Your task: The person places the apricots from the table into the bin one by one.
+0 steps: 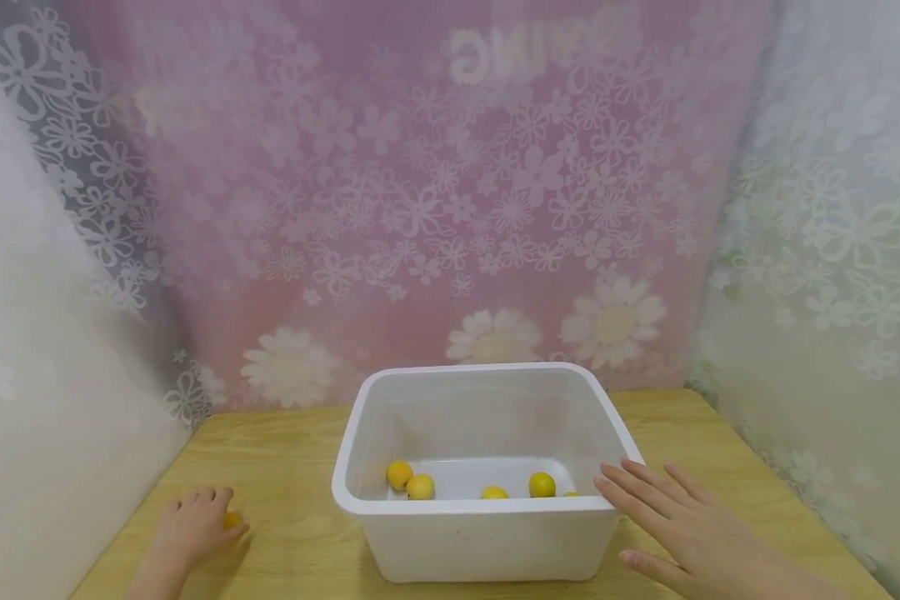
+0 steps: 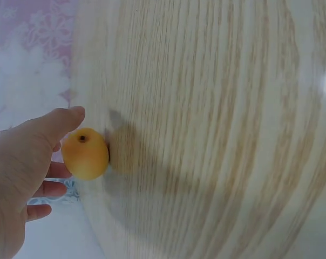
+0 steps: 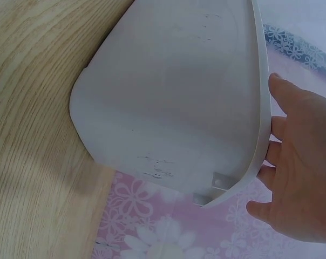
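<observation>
My left hand (image 1: 191, 525) is low over the table at the left, its thumb and fingers curved around a small yellow-orange fruit (image 2: 86, 155). A dark stem spot marks the fruit, and its side is close against the wood in the left wrist view; the hand hides most of it in the head view. To the right, a white plastic tub (image 1: 487, 542) stands upright, with several yellow fruits such as this one (image 1: 421, 487) inside. My right hand (image 1: 678, 521) has its fingers spread and extended at the tub's right rim (image 3: 264, 108), fingertips right at the edge.
The wooden table (image 1: 277, 467) carries the tub near its middle. A pink flowered sheet (image 1: 435, 208) forms the back, and pale flowered sheets flank the left (image 1: 60, 333) and right (image 1: 832, 292) sides. The tub's front wall hides part of its floor.
</observation>
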`<state>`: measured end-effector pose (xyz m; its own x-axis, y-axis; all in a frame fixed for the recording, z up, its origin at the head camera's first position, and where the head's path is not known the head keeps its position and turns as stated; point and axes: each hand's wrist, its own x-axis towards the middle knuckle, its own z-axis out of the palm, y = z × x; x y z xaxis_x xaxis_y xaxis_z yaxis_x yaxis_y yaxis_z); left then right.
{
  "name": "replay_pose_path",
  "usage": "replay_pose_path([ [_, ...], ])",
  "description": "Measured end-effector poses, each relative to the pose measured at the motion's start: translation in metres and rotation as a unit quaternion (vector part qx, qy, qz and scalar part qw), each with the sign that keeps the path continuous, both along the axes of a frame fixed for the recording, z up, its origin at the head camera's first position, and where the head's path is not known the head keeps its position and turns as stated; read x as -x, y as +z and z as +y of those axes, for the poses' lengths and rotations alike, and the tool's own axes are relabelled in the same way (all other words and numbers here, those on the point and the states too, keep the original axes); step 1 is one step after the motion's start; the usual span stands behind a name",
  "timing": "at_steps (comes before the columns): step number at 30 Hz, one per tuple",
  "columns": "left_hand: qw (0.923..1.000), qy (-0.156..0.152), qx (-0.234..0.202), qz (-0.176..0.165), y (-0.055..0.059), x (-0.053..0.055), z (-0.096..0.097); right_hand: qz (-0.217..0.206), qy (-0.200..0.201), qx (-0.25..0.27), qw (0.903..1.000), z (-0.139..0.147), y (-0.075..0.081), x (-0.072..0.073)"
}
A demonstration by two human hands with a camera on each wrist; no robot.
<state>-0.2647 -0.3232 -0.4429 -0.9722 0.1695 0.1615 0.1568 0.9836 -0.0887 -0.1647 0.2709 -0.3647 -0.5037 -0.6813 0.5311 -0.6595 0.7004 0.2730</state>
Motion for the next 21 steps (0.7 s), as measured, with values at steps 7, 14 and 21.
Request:
replay_pose_path([
  [7, 0.9989, 0.012, -0.018, -0.041, -0.0020, -0.0021, 0.0003, -0.001, 0.002, 0.007, 1.0000, -0.0006, -0.0007, -0.0001],
  [14, 0.9990, 0.007, -0.017, -0.041, -0.0039, -0.0040, -0.0004, -0.012, -0.001, 0.005, 0.9999, 0.0000, 0.0001, -0.0006],
  [21, 0.9999, -0.009, -0.009, 0.001, 0.0011, -0.0024, 0.0057, -0.019, -0.004, 0.005, 0.9998, 0.0007, -0.0003, 0.0002],
])
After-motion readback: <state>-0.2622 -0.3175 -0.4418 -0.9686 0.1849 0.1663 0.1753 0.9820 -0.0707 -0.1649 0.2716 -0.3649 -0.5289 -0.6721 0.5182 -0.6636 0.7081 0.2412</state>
